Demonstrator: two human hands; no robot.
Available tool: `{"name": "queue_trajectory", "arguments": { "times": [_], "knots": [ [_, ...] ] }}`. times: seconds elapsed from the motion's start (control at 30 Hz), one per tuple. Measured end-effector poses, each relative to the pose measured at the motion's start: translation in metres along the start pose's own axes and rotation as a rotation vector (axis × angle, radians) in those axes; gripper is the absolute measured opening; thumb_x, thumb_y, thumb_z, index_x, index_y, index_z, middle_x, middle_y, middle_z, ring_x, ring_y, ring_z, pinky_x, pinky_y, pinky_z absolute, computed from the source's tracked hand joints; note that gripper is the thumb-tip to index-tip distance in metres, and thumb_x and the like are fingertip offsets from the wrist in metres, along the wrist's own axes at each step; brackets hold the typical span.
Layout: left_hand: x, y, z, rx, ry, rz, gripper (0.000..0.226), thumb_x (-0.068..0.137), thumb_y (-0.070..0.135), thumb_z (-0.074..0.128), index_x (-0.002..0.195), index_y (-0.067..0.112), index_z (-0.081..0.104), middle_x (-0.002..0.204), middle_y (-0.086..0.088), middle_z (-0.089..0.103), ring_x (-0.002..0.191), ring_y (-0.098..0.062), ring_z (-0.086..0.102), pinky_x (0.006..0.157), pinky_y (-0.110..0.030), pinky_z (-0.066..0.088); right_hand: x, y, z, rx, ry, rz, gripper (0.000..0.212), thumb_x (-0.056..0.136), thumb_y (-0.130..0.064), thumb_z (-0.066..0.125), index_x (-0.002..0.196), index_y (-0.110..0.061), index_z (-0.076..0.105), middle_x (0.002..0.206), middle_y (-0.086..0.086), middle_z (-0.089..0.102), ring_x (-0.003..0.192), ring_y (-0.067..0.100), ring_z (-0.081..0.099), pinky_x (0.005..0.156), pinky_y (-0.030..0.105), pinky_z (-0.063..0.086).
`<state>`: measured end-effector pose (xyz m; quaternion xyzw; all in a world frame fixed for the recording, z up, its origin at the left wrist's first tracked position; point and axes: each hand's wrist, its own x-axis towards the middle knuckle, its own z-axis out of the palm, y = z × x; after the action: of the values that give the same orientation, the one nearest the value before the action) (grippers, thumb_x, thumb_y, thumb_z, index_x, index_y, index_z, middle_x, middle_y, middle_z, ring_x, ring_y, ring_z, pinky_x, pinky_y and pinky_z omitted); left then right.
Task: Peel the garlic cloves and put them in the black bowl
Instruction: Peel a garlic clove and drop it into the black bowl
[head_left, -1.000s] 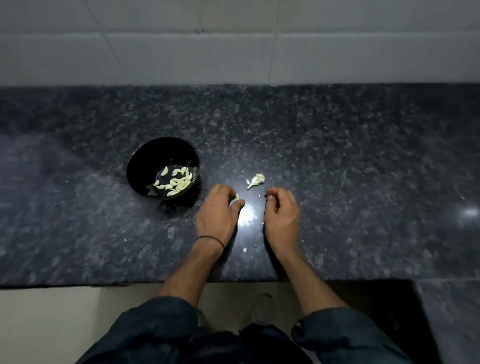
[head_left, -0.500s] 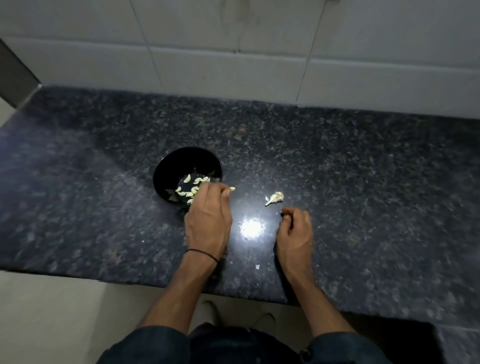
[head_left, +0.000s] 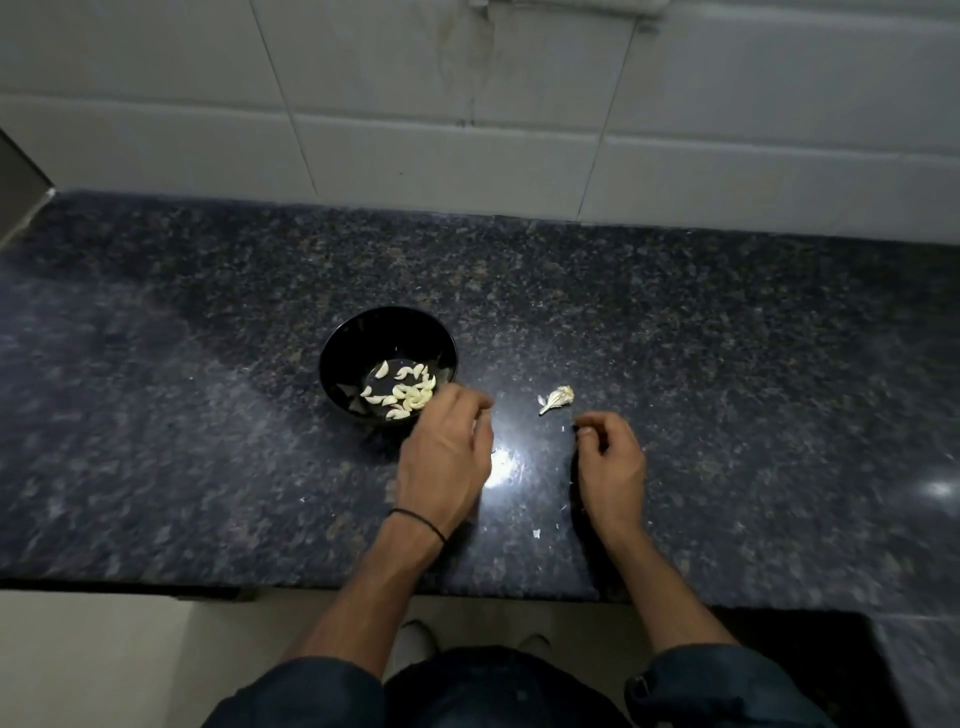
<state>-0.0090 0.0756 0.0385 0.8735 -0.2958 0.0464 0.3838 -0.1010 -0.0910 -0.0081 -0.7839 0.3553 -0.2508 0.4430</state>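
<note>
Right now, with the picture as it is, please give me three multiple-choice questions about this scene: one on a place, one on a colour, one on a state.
1. Where does the garlic scrap lie, relative to the black bowl?
A. inside it
B. on the counter, to its right
C. under it

2. What colour is the band on the wrist of the left hand?
A. black
B. red
C. white

3. In what state is the black bowl?
A. empty
B. upside down
C. upright, with peeled cloves inside

Answers:
1 B: the scrap rests on bare stone, apart from the bowl.
2 A: a thin dark loop circles the wrist.
3 C: pale cloves lie on the bowl's bottom, its opening upward.
</note>
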Motion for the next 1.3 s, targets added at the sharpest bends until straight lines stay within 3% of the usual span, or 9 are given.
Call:
{"name": "queue_trajectory", "arguments": {
  "times": [0.1, 0.2, 0.27, 0.33, 0.43, 0.6, 0.77, 1.1, 1.3],
  "knots": [
    [-0.004, -0.004, 0.022, 0.015, -0.238, -0.019, 0.020, 0.097, 0.022, 0.056, 0.115, 0.017, 0.064, 0.113, 0.001, 0.057, 0.100, -0.019, 0.060, 0.084, -0.039, 0.052, 0.010, -0.004, 0.000, 0.024, 0.030, 0.055, 0.018, 0.097, -0.007, 0.054, 0.101, -0.018, 0.067, 0.103, 0.002, 0.067, 0.095, 0.017, 0.062, 0.087, 0.029, 0.049],
    [-0.003, -0.009, 0.029, 0.048, -0.310, -0.039, 0.018, 0.097, 0.023, 0.055, 0.111, 0.017, 0.065, 0.112, 0.002, 0.055, 0.101, -0.018, 0.057, 0.082, -0.032, 0.048, 0.022, -0.018, -0.001, -0.055, 0.002, -0.033, 0.019, 0.098, -0.007, 0.054, 0.111, -0.013, 0.066, 0.109, 0.001, 0.060, 0.096, 0.015, 0.060, 0.087, 0.015, 0.044],
    [-0.002, -0.010, 0.030, 0.047, -0.307, -0.041, 0.017, 0.096, 0.020, 0.056, 0.109, 0.017, 0.065, 0.111, 0.003, 0.054, 0.099, -0.018, 0.057, 0.082, -0.031, 0.048, 0.032, -0.025, 0.001, -0.100, -0.068, -0.084, 0.026, 0.098, -0.006, 0.055, 0.122, -0.009, 0.064, 0.116, 0.002, 0.054, 0.102, 0.013, 0.058, 0.090, 0.006, 0.037],
    [-0.002, -0.010, 0.030, 0.046, -0.296, -0.041, 0.016, 0.096, 0.017, 0.055, 0.108, 0.017, 0.066, 0.110, 0.002, 0.055, 0.097, -0.018, 0.058, 0.082, -0.033, 0.049, 0.042, -0.026, 0.005, -0.156, -0.184, -0.089, 0.032, 0.099, -0.011, 0.055, 0.130, -0.010, 0.061, 0.123, 0.003, 0.050, 0.108, 0.013, 0.055, 0.097, 0.015, 0.039],
    [-0.001, -0.009, 0.030, 0.050, -0.297, -0.043, 0.017, 0.096, 0.016, 0.054, 0.107, 0.016, 0.067, 0.110, 0.001, 0.057, 0.095, -0.020, 0.060, 0.080, -0.037, 0.052, 0.048, -0.022, 0.008, -0.295, -0.287, -0.141, 0.021, 0.098, -0.012, 0.059, 0.117, -0.011, 0.067, 0.118, 0.003, 0.050, 0.104, 0.016, 0.053, 0.093, 0.023, 0.040],
    [0.002, -0.009, 0.029, 0.015, -0.248, -0.067, 0.018, 0.096, 0.021, 0.058, 0.109, 0.018, 0.068, 0.108, -0.002, 0.065, 0.097, -0.022, 0.063, 0.085, -0.038, 0.052, 0.042, -0.018, 0.001, -0.181, -0.259, -0.149, 0.011, 0.088, -0.004, 0.066, 0.096, -0.012, 0.070, 0.098, 0.002, 0.055, 0.089, 0.013, 0.055, 0.075, 0.009, 0.036],
    [0.013, 0.009, 0.030, -0.158, -0.176, -0.081, 0.015, 0.095, 0.021, 0.063, 0.108, 0.017, 0.071, 0.104, 0.003, 0.067, 0.088, -0.013, 0.061, 0.083, -0.028, 0.049, 0.025, -0.025, -0.013, -0.063, -0.246, -0.165, 0.019, 0.089, -0.006, 0.067, 0.106, -0.015, 0.070, 0.102, -0.007, 0.059, 0.090, -0.002, 0.057, 0.079, 0.004, 0.039],
    [0.020, 0.034, 0.030, -0.292, -0.197, -0.103, 0.009, 0.088, 0.016, 0.072, 0.095, 0.018, 0.077, 0.091, 0.008, 0.068, 0.081, -0.005, 0.059, 0.076, -0.020, 0.046, 0.004, -0.044, -0.029, 0.045, -0.263, -0.178, 0.011, 0.089, -0.016, 0.072, 0.097, -0.020, 0.067, 0.093, -0.008, 0.065, 0.083, 0.010, 0.063, 0.075, 0.030, 0.054],
    [0.016, 0.036, 0.028, -0.131, -0.114, -0.028, 0.009, 0.085, 0.015, 0.073, 0.090, 0.020, 0.078, 0.088, 0.005, 0.072, 0.085, -0.015, 0.060, 0.079, -0.027, 0.046, -0.005, -0.053, -0.029, 0.081, -0.239, -0.082, 0.010, 0.085, -0.018, 0.078, 0.085, -0.021, 0.068, 0.083, -0.007, 0.069, 0.076, 0.009, 0.065, 0.069, 0.027, 0.055]
  ]
}}
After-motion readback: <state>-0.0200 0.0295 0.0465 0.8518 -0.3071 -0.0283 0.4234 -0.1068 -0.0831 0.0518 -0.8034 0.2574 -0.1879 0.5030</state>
